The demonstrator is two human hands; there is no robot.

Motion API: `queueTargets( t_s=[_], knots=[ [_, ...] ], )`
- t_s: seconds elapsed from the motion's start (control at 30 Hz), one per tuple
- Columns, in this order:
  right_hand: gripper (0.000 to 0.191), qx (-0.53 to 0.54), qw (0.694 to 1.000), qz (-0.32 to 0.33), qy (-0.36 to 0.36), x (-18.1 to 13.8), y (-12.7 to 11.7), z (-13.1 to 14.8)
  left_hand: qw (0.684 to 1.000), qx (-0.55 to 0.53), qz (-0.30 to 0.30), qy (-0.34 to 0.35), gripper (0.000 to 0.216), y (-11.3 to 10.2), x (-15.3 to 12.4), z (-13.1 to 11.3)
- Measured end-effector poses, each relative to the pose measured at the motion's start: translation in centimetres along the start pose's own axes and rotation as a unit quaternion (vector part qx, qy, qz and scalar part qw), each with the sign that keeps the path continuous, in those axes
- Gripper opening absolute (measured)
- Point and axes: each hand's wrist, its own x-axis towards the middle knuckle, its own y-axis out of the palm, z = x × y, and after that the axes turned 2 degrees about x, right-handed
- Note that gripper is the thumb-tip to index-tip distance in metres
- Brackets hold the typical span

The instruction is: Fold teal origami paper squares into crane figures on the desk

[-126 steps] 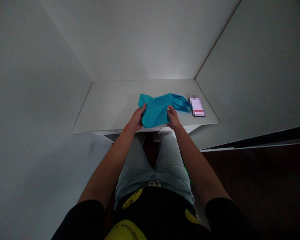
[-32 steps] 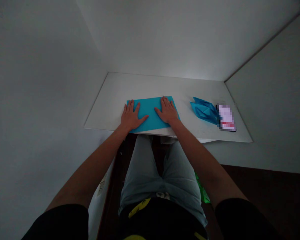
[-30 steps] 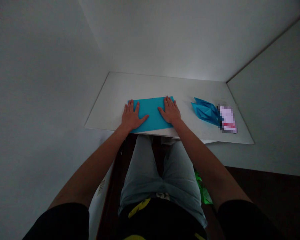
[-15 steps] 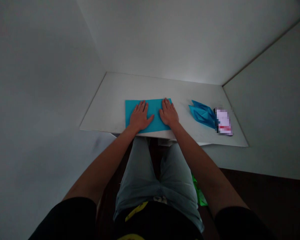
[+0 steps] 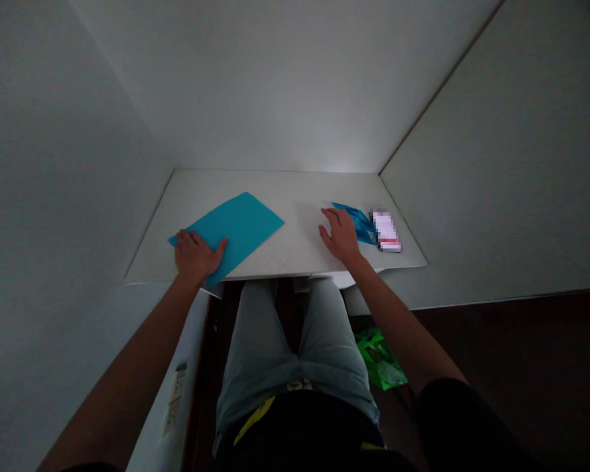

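On the white surface (image 5: pixel 295 252), blue paper (image 5: pixel 240 229) could slide off if the left grip (image 5: pixel 194 257), spread flat on it, pulls; the wide-spread right grip (image 5: pixel 342 236) holds nothing.

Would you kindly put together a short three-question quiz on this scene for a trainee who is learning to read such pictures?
1. True or false: the pixelated, phone-shaped item lies to the right of the folded blue paper.
2. How many hands touch the flat blue sheet? A) none B) one C) two
3. Fill the gap: in the picture, the bright green item shows to the ____ of the pale trousers.

Key:
1. True.
2. B: the left hand lies on it, while the right hand is apart from it, close to the folded blue paper.
3. right
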Motion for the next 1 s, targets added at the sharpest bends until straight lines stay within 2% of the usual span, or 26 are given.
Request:
queueTargets(
  t_s=[0.07,0.13,0.27,0.33,0.4,0.47,0.53,0.6,0.67,0.77,0.8,0.87,0.93,1.0],
  knots=[
    [0.046,-0.045,0.995,-0.047,0.073,-1.7,-2.8,-2.3,1.000,0.010,-0.008,-0.023,0.109,-0.5,-0.2,1.7],
    [0.038,-0.078,0.989,-0.054,0.109,-2.6,-4.7,-4.5,0.999,0.019,-0.018,-0.025,0.110,-0.9,-0.8,3.0],
    [0.041,-0.115,0.981,0.030,0.152,-2.5,-6.0,-7.2,0.997,0.024,-0.045,-0.063,0.112,-0.9,-2.2,4.5],
    [0.031,-0.126,0.975,0.076,0.167,-2.2,-6.0,-7.5,0.991,0.020,-0.064,-0.113,0.110,-1.0,-2.6,4.8],
    [0.020,-0.118,0.974,0.084,0.172,-2.0,-5.7,-7.5,0.986,0.008,-0.083,-0.142,0.105,-1.0,-2.9,4.9],
    [0.017,-0.071,0.980,0.064,0.176,-1.9,-5.2,-7.1,0.991,-0.017,-0.091,-0.092,0.096,-1.1,-3.0,4.6],
    [0.017,0.021,0.981,0.040,0.188,-2.0,-4.3,-6.4,0.997,-0.041,-0.060,0.004,0.090,-0.9,-3.1,3.9],
    [0.022,0.146,0.969,0.026,0.200,-2.2,-2.7,-5.1,0.997,-0.050,0.003,0.063,0.087,-0.5,-3.1,3.0],
    [0.033,0.273,0.942,0.012,0.196,-2.3,-0.6,-3.4,0.997,-0.044,0.035,0.056,0.084,0.0,-2.8,1.8],
    [0.063,0.400,0.901,0.018,0.169,-2.5,2.5,-0.2,0.999,-0.039,-0.013,0.010,0.081,0.1,-2.1,-1.0],
    [0.066,0.416,0.895,0.019,0.159,-2.5,3.3,0.8,0.998,-0.047,-0.038,0.007,0.079,0.1,-1.9,-2.3],
    [0.066,0.421,0.897,0.026,0.135,-2.6,4.4,2.7,0.992,-0.102,-0.048,0.063,0.075,0.2,-1.9,-5.5],
    [0.059,0.402,0.909,0.042,0.104,-2.7,4.7,3.9,0.969,-0.204,-0.024,0.134,0.076,0.7,-2.4,-9.2],
    [0.049,0.373,0.923,0.062,0.071,-2.8,4.4,4.6,0.935,-0.311,0.021,0.168,0.081,1.7,-3.1,-12.5]
  ],
)
